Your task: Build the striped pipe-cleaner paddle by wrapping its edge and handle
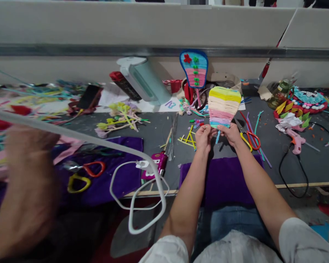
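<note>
A striped fan-shaped piece (pixel 224 104) in yellow, cream, pink, purple and blue is held upright above the dark table. My left hand (pixel 204 138) pinches its lower left edge, and my right hand (pixel 230 134) pinches the lower right, both close to the short blue stem (pixel 218 137). Behind it leans a similar blue-edged piece (pixel 194 69) with a red star and green bits. Yellow stick pieces (pixel 188 138) lie left of my hands. Red-and-yellow scissors (pixel 250 138) rest just right of my right hand.
A co-worker's blurred arm (pixel 30 182) reaches in at left, near a white cable (pixel 137 155). A pink glue gun (pixel 296 141) with a black cord lies right. Purple cloth (pixel 227 179) covers the front edge. A pale blue pitcher (pixel 148 80) and a glass jar (pixel 279 95) stand behind.
</note>
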Demonstrator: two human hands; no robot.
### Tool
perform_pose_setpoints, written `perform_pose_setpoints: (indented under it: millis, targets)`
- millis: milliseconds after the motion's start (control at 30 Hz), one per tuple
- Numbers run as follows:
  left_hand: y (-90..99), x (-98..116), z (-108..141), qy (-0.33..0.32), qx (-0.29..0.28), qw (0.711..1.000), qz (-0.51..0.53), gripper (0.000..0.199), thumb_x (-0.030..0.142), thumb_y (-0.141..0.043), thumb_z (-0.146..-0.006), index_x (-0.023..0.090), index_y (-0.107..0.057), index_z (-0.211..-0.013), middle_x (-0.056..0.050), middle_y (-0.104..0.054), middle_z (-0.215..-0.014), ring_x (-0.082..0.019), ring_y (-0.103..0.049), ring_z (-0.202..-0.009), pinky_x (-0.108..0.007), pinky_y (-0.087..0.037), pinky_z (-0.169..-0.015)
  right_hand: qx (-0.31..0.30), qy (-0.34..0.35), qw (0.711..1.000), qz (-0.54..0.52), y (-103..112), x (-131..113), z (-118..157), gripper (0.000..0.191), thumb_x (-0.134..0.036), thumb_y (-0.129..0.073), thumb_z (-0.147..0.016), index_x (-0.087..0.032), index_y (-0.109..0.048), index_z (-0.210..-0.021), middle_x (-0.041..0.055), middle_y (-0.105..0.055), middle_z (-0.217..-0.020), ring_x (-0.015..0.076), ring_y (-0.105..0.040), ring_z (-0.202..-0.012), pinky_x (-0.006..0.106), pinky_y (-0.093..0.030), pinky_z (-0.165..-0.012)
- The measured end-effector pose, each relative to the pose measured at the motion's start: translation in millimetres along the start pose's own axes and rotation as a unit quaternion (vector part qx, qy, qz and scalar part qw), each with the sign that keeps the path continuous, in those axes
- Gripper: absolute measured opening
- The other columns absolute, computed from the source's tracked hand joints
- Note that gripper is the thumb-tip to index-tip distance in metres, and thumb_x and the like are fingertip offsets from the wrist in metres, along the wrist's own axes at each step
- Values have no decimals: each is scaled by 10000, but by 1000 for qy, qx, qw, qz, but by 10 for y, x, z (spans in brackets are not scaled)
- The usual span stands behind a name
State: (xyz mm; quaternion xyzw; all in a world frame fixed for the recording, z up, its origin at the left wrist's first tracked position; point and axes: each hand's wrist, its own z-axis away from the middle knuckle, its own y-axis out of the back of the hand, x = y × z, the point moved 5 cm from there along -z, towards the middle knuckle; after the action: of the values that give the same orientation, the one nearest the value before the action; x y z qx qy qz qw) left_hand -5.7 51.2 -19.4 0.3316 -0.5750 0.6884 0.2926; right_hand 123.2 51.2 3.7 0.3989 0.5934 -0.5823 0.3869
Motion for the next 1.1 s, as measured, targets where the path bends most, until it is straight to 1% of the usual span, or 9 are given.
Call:
perform_pose_setpoints:
  millis: [200,367,467,633,733,867,967,1033,1100]
  targets:
    - [-11,-26,1,34,0,998,48,321,296,-839,-612,160,-608,-788,17,-650,-656,-80,-625,-564,-184,-513,-596,-4,-5,1000,-20,-65,30,20,332,-374,-827,-525,-152,-636,-682,-47,-553,-540,64,-436,-465,212,-364,-442]
    - [-11,-11,15,24,22,999,44,319,297,-835,-617,154,-591,-764,15,-651,-660,-90,-633,-572,-186,-505,-573,18,34,999,5,-60,32,20,302,-380,-805,-569,-151,-627,-654,-44,-550,-525,70,-446,-459,221,-378,-449]
    - [-16,14,39,24,32,999,25,278,283,-818,-633,140,-616,-761,-4,-663,-668,-99,-636,-571,-182,-494,-536,27,50,998,16,-42,41,9,284,-370,-795,-588,-151,-624,-644,-44,-550,-518,67,-443,-448,219,-376,-445]
    - [-20,30,75,67,53,995,49,181,195,-773,-667,147,-633,-769,5,-676,-688,-89,-637,-586,-192,-515,-574,45,27,999,-12,-30,57,2,286,-350,-809,-564,-153,-628,-664,-51,-553,-519,66,-445,-446,214,-374,-437]
    - [-35,18,81,86,48,992,76,160,174,-755,-678,158,-628,-774,14,-679,-692,-82,-633,-583,-189,-511,-581,49,18,998,-34,-31,57,1,288,-338,-814,-552,-156,-615,-652,-56,-547,-517,63,-441,-440,215,-373,-437]
    - [-32,0,75,81,43,992,88,180,182,-767,-667,166,-612,-756,27,-666,-670,-70,-618,-565,-169,-489,-556,46,13,998,-34,-28,80,-11,275,-327,-810,-555,-159,-614,-648,-55,-545,-516,64,-445,-438,217,-372,-435]
    - [-12,11,75,56,48,994,75,200,188,-784,-642,159,-611,-738,32,-651,-648,-63,-600,-544,-163,-479,-540,42,8,998,-41,-31,103,-18,269,-314,-817,-549,-157,-618,-640,-53,-547,-516,62,-445,-436,211,-369,-425]
    - [-7,31,77,32,46,996,63,208,201,-791,-633,155,-618,-739,29,-645,-642,-66,-599,-545,-166,-476,-534,41,-4,997,-60,-34,118,-19,282,-306,-833,-527,-156,-624,-643,-54,-546,-513,60,-444,-438,205,-369,-416]
    - [-13,35,76,26,38,997,59,221,220,-795,-632,153,-613,-736,18,-651,-650,-84,-620,-573,-176,-478,-539,32,-27,996,-84,-37,134,-19,302,-305,-849,-508,-156,-636,-661,-55,-546,-512,60,-448,-446,198,-382,-417]
